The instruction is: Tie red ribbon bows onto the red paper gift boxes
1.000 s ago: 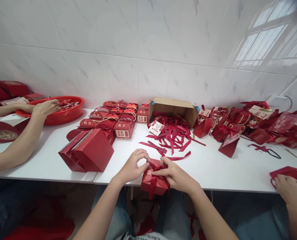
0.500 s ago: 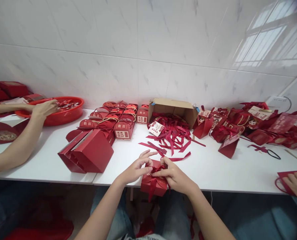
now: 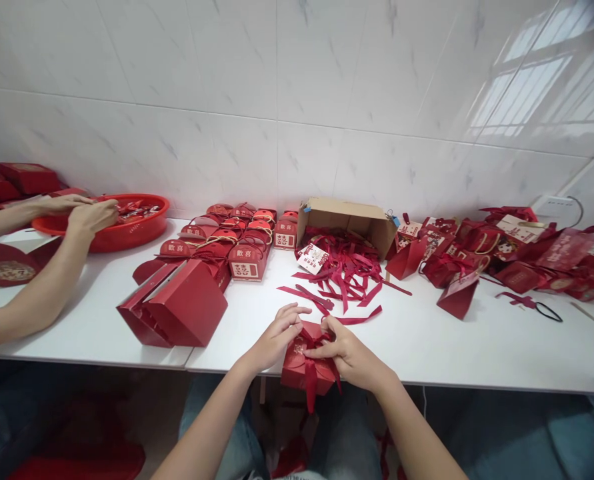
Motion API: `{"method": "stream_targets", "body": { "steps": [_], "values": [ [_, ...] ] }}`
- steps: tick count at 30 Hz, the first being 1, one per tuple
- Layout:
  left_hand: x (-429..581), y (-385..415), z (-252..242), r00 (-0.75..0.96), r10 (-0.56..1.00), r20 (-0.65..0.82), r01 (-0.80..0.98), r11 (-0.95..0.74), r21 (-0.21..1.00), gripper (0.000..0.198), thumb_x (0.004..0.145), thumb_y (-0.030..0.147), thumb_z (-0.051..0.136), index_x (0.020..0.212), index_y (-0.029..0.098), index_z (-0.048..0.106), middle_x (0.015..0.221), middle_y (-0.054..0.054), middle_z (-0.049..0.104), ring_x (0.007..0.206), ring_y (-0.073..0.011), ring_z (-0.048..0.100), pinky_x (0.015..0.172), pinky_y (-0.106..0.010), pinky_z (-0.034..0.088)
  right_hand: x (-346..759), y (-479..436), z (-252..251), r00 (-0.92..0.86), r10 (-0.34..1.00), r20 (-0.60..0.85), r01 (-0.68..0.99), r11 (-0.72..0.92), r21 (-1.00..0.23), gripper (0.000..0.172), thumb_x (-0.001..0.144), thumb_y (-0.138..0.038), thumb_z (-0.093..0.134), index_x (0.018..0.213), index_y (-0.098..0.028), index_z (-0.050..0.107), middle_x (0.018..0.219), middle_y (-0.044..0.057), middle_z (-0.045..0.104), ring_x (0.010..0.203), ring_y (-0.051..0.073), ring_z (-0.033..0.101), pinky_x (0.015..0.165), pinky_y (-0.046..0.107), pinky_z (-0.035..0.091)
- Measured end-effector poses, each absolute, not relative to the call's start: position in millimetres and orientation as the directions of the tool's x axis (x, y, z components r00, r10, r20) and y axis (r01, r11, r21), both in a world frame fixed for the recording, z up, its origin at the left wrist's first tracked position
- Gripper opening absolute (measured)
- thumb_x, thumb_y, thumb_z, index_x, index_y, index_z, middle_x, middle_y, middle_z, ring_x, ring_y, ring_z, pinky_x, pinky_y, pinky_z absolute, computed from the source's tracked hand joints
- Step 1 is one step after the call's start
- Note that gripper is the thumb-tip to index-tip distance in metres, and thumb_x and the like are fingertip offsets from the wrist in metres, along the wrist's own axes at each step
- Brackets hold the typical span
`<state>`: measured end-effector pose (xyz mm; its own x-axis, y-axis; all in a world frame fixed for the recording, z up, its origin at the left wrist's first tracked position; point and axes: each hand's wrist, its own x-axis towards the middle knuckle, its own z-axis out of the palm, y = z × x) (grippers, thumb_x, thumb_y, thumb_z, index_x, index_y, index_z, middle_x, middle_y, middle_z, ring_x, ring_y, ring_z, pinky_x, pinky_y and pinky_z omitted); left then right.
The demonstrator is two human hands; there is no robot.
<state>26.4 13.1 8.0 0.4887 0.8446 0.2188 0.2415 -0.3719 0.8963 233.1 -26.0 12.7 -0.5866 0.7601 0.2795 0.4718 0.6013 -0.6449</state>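
A small red gift box [image 3: 297, 373] sits at the table's front edge, with a dark red ribbon [image 3: 311, 381] knotted over its top and a tail hanging down the front. My left hand [image 3: 277, 337] is at the box's upper left, thumb and forefinger closed on a bit of ribbon, the other fingers stretched out above. From the right, my right hand [image 3: 344, 350] pinches the ribbon near the knot, its forefinger lying across the box top. My fingers partly hide the knot. Loose ribbons [image 3: 344, 277] spill toward the box from a cardboard carton [image 3: 349, 208].
Open red boxes [image 3: 184, 303] and rows of filled boxes [image 3: 244, 260] stand left. A co-worker's hands [image 3: 94, 215] are over a red basin [image 3: 127, 243] of wrapped pieces. Red gift bags [image 3: 451, 257] crowd the right, near a black loop [image 3: 548, 311].
My left hand has drawn slightly up and left, showing more of the box top. The co-worker's hands at the basin have shifted. The hand at far right has mostly left view.
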Motion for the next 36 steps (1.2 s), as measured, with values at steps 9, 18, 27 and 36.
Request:
{"method": "stream_targets", "body": {
  "steps": [9,18,27,36],
  "values": [
    [40.3,-3.2,9.8,0.377,0.851,0.365,0.345,-0.495,0.798,0.013,0.085,0.028,0.055,0.081,0.022,0.066,0.113,-0.007,0.064,0.123,-0.0239,0.043,0.104,-0.049,0.036,233.9,-26.8,8.5,-0.562,0.763,0.320,0.434,0.601,-0.671,0.045,0.086,-0.004,0.043,0.109,-0.034,0.068,0.096,0.004,0.043,0.094,0.017,0.049,0.084,0.035,0.047],
    [53.3,-5.1,12.7,0.363,0.907,0.216,0.235,-0.313,0.920,0.012,0.081,0.021,0.058,0.073,0.019,0.067,0.089,-0.007,0.069,0.114,-0.0229,0.055,0.092,-0.036,0.047,233.6,-28.0,8.9,-0.460,0.785,0.415,0.363,0.593,-0.719,0.037,0.088,-0.008,0.040,0.098,-0.027,0.070,0.093,0.004,0.047,0.088,0.017,0.051,0.079,0.033,0.047],
    [50.7,-5.3,13.7,0.356,0.918,0.176,0.264,-0.279,0.923,0.012,0.079,0.025,0.061,0.069,0.019,0.066,0.091,-0.008,0.071,0.117,-0.0246,0.055,0.094,-0.038,0.045,227.1,-26.2,-10.0,-0.100,0.908,0.408,0.272,0.419,-0.866,0.013,0.088,-0.024,0.050,0.100,-0.021,0.051,0.088,0.004,0.059,0.081,0.017,0.056,0.075,0.031,0.047],
    [52.7,-4.7,15.3,0.306,0.944,0.125,0.274,-0.213,0.938,0.012,0.070,0.023,0.069,0.063,0.016,0.062,0.110,-0.013,0.066,0.106,-0.0263,0.061,0.092,-0.039,0.044,232.7,-22.3,-22.5,0.096,0.933,0.346,0.094,0.338,-0.937,0.014,0.083,-0.029,0.060,0.085,-0.022,0.047,0.081,0.001,0.056,0.081,0.016,0.058,0.078,0.030,0.047]
  ]
}}
